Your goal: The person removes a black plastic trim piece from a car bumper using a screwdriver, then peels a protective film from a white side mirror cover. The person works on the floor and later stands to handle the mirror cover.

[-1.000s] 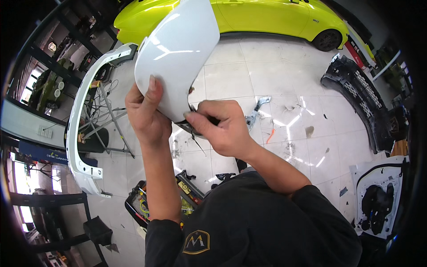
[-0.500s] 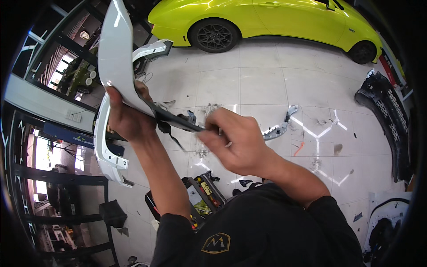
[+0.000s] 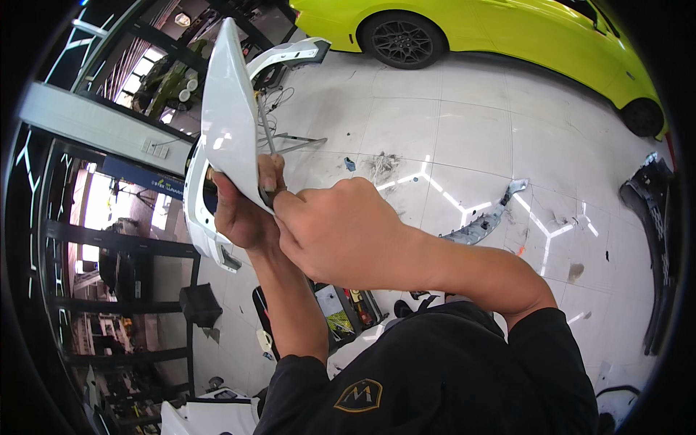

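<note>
A glossy white car body panel (image 3: 230,109) stands nearly upright in front of me, tapering to a point at its top. My left hand (image 3: 246,214) is closed round its lower part, thumb on the near side and fingers behind the right edge. At the panel's lower right edge my right hand (image 3: 348,232) is closed, its fingertips pinching a dark strip (image 3: 268,196). Only a short bit of that strip shows; the rest is hidden by my fingers. Both hands are nearly touching there.
Behind the panel is a larger curved white car part (image 3: 194,196). A tool case (image 3: 337,308) lies open near my body. Grey bracket (image 3: 482,221) and loose bits lie on the tiled floor. A lime-green car (image 3: 493,29) stands beyond; a black bumper part (image 3: 649,239) is at right.
My right hand has moved left and up along the dark strip to the panel's lower edge, close to my left hand. Less of the strip shows. The view has shifted left.
</note>
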{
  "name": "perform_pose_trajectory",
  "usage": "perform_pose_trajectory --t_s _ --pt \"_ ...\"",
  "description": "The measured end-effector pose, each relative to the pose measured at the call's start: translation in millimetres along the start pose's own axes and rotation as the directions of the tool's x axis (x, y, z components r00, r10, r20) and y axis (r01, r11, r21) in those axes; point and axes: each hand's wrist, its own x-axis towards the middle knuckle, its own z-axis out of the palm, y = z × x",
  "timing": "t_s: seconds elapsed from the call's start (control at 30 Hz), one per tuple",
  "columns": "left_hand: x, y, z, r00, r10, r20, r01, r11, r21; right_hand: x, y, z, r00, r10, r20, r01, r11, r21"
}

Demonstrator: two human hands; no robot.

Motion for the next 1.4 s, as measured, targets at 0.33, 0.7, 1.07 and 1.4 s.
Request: perform_pose_trajectory --t_s 0.33,0.7,1.07,1.4 --pt "-22 -4 9 0.997 0.002 0.076 -0.006 0.999 0.047 -22 49 7 0.998 -0.062 0.002 0.044 0.726 0.687" --pt "-35 1 -6 0.999 0.018 -0.039 -0.013 0.990 0.143 -24 15 -26 0.993 -0.051 -0.102 0.085 0.927 0.364" --pt "-59 -6 22 0.981 0.109 -0.161 -0.054 0.947 0.317 -28 -25 -14 0.968 0.187 -0.170 -0.105 0.910 0.401" --pt "-77 12 21 0.969 0.103 -0.224 -0.021 0.940 0.340 -45 -71 -8 0.909 0.354 -0.221 -0.301 0.922 0.242"
